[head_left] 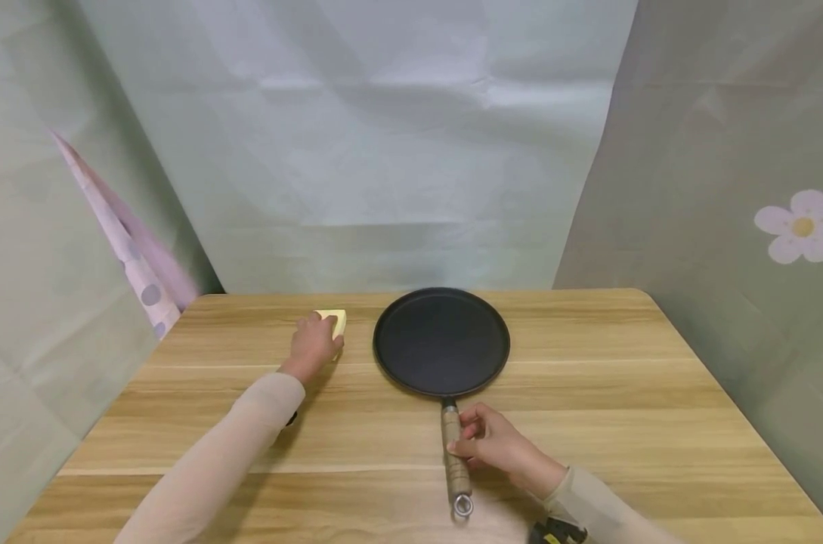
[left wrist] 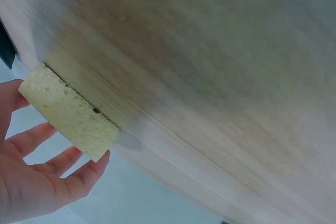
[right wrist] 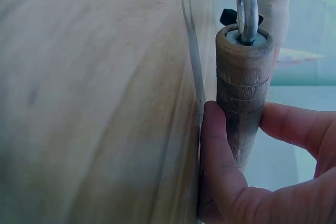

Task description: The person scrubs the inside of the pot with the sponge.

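A round black flat pan (head_left: 441, 340) lies on the wooden table, its wooden handle (head_left: 456, 461) pointing toward me and ending in a metal ring. My right hand (head_left: 499, 446) pinches this handle from the right side. The right wrist view shows thumb and fingers on either side of the wooden handle (right wrist: 242, 87). To the left of the pan, my left hand (head_left: 314, 344) grips a pale yellow sponge (head_left: 341, 323). Seen from the left wrist, the porous sponge (left wrist: 71, 114) is held by its edges between thumb and fingers, close to the tabletop.
The wood-grain table (head_left: 622, 393) has its far edge just behind the pan. Pale green cloth (head_left: 384, 151) hangs behind and at both sides, with a flower print (head_left: 802, 227) at right. A pinkish dotted cloth fold (head_left: 142, 272) shows at left.
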The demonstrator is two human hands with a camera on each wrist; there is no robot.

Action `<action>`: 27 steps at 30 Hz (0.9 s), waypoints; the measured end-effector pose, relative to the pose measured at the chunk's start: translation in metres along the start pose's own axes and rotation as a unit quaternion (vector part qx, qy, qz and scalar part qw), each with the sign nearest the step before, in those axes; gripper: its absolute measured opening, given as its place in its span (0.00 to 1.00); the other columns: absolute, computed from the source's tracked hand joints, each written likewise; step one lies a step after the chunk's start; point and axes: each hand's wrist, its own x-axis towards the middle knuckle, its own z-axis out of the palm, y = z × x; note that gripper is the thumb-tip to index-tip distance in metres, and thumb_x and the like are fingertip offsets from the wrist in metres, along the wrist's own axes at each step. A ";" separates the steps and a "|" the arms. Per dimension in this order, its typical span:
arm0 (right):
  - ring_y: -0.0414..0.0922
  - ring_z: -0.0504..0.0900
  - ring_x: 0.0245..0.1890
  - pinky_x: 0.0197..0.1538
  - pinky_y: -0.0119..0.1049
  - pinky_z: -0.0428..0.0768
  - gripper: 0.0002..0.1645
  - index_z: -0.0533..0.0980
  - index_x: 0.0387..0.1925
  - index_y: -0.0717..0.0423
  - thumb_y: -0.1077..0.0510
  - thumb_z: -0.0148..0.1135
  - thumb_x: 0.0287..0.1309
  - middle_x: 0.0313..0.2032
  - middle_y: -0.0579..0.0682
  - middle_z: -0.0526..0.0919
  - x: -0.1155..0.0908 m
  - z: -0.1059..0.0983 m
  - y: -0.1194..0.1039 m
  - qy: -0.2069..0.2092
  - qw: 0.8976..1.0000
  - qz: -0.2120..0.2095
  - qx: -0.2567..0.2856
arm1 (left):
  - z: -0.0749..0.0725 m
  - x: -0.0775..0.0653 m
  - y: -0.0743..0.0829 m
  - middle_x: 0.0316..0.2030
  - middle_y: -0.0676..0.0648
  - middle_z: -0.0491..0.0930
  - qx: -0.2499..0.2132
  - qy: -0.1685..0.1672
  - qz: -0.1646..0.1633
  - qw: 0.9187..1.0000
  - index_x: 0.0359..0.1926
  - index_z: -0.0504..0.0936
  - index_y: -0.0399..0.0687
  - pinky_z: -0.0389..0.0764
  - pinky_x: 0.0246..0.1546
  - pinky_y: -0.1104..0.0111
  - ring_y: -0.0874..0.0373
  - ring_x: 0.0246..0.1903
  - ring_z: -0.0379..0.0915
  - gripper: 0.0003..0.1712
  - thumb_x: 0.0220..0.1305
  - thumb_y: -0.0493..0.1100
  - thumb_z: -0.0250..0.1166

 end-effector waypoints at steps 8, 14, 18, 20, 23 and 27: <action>0.44 0.75 0.30 0.34 0.39 0.82 0.26 0.65 0.49 0.73 0.68 0.67 0.51 0.34 0.53 0.69 -0.005 -0.001 0.000 0.005 1.000 -0.008 -0.013 | 0.003 -0.005 0.009 0.54 0.27 0.67 0.002 0.005 0.008 1.000 0.62 0.69 0.32 0.74 0.43 0.43 0.30 0.50 0.65 0.27 0.66 0.43 0.56; 0.44 0.75 0.31 0.33 0.40 0.82 0.27 0.65 0.50 0.73 0.67 0.67 0.51 0.34 0.53 0.70 -0.005 -0.007 0.001 -0.005 0.999 -0.018 -0.030 | 0.006 -0.006 0.011 0.58 0.26 0.64 -0.008 -0.008 0.002 1.000 0.65 0.66 0.33 0.71 0.47 0.40 0.30 0.55 0.61 0.29 0.68 0.45 0.55; 0.44 0.76 0.30 0.32 0.42 0.83 0.26 0.66 0.50 0.73 0.66 0.66 0.53 0.33 0.53 0.71 -0.003 -0.011 0.004 -0.021 0.999 -0.029 -0.033 | 0.006 -0.007 0.012 0.61 0.24 0.60 -0.019 -0.016 -0.005 1.000 0.67 0.64 0.34 0.67 0.51 0.38 0.29 0.58 0.58 0.31 0.69 0.46 0.54; 0.44 0.77 0.29 0.32 0.42 0.83 0.25 0.66 0.50 0.73 0.65 0.65 0.54 0.33 0.53 0.73 -0.002 -0.013 0.004 -0.026 0.998 -0.034 -0.039 | 0.004 -0.008 0.013 0.62 0.24 0.60 -0.020 -0.019 -0.007 1.000 0.68 0.63 0.34 0.66 0.52 0.38 0.29 0.58 0.58 0.31 0.70 0.47 0.53; 0.44 0.79 0.28 0.32 0.42 0.84 0.24 0.67 0.50 0.73 0.64 0.64 0.56 0.33 0.54 0.75 -0.001 -0.016 0.003 -0.027 0.997 -0.038 -0.053 | 0.000 -0.009 0.014 0.62 0.24 0.60 -0.020 -0.022 -0.008 1.000 0.68 0.62 0.33 0.64 0.54 0.38 0.29 0.59 0.58 0.32 0.71 0.47 0.53; 0.44 0.79 0.27 0.33 0.42 0.83 0.25 0.67 0.52 0.74 0.62 0.64 0.58 0.34 0.55 0.77 0.000 -0.020 0.000 -0.026 0.997 -0.043 -0.064 | -0.006 -0.010 0.015 0.62 0.25 0.61 -0.019 -0.020 -0.010 1.000 0.67 0.63 0.33 0.61 0.57 0.39 0.29 0.60 0.58 0.31 0.70 0.48 0.53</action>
